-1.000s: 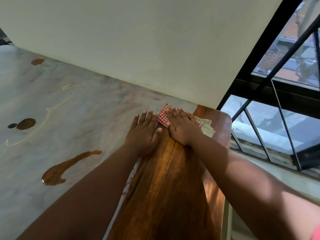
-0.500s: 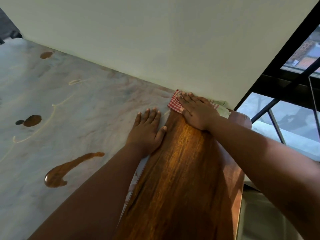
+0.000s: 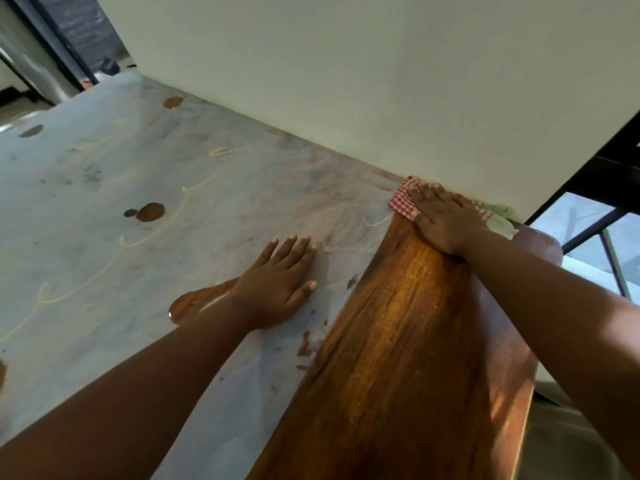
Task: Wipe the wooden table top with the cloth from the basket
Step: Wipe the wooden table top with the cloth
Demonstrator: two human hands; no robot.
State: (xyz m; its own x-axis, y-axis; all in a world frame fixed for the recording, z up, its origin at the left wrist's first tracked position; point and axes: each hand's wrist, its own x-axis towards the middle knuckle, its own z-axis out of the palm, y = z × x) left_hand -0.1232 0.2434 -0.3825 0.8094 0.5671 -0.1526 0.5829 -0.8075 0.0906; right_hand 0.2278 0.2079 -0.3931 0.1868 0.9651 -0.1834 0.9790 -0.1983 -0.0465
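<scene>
I see wall point(image 3: 346, 81) hard against far end of table point(image 3: 398, 341); window frame point(image 3: 588, 188) at right; right hand point(image 3: 446, 220) flat, fingers spread, pressing red-checked cloth point(image 3: 401, 202) at far left corner; left hand point(image 3: 277, 285) open, flat on marbled floor point(image 3: 138, 174).

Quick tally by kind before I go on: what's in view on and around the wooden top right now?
Hands: 2, left hand flat on the floor, right hand pressing the cloth
Cloths: 1, red-checked cloth at the far end by the wall
Wooden table tops: 1, table top
Total: 4
</scene>
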